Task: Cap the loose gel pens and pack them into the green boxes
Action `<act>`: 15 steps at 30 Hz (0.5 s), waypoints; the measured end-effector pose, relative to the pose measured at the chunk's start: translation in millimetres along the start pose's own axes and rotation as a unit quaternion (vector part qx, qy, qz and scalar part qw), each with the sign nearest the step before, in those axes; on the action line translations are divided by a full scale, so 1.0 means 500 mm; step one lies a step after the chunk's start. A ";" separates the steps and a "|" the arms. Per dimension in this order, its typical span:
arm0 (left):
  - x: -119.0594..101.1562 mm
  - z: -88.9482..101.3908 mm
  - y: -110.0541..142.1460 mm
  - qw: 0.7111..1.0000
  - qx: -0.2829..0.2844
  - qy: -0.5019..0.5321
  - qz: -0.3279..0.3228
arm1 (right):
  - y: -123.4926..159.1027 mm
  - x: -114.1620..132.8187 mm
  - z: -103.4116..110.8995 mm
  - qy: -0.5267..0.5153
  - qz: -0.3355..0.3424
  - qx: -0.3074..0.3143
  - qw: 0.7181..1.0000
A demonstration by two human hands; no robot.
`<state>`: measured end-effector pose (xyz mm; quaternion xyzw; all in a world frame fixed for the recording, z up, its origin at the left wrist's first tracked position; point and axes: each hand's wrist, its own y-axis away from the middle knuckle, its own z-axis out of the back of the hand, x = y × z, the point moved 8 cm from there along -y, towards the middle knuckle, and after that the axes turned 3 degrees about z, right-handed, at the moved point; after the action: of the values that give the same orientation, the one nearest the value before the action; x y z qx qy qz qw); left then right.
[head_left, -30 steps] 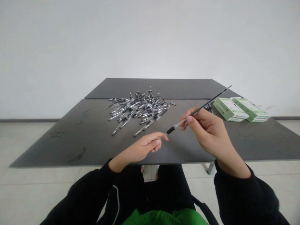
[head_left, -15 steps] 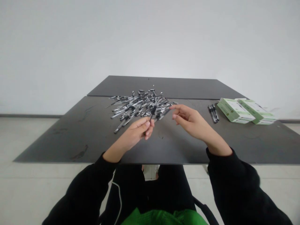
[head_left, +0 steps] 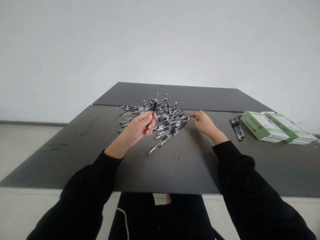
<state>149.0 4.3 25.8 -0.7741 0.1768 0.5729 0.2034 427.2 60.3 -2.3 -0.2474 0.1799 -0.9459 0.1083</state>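
A loose pile of several black-and-clear pens [head_left: 165,120] lies in the middle of a dark table [head_left: 190,160]. My left hand [head_left: 140,128] is closed round one pen [head_left: 155,104] and holds it upright over the pile's left side, tip upward. At the pile's right edge, my right hand [head_left: 203,122] rests with its fingertips pinched at the end of a pen lying there. Black sleeves cover both forearms.
A few finished pens [head_left: 237,128] lie side by side at the right, beside two green-and-white boxes [head_left: 275,130]. A second dark tabletop [head_left: 175,93] adjoins at the back. A plain white wall stands behind, with light floor on both sides.
My right hand put its pen down at the right and came back to the pile's right edge. My left hand picked up a pen and now holds it upright.
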 end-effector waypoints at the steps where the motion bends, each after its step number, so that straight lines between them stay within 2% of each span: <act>1: 0.008 -0.006 0.005 1.000 0.005 -0.006 0.007 | -0.002 -0.031 0.009 0.007 -0.017 -0.016 1.000; 4: 0.024 -0.023 0.016 0.999 0.010 -0.033 0.026 | -0.013 -0.101 0.026 0.010 -0.053 -0.040 0.998; 6: 0.029 -0.031 0.017 0.998 0.011 -0.053 0.032 | -0.023 -0.124 0.025 0.007 -0.057 -0.040 0.998; 15: 0.030 -0.035 0.020 0.996 0.002 -0.076 0.041 | -0.052 -0.124 -0.032 0.025 -0.056 -0.011 0.998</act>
<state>162.5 -13.8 14.7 -0.7197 0.1941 0.6377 0.1943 469.1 106.9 -31.9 -0.2348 0.1783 -0.9544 0.0476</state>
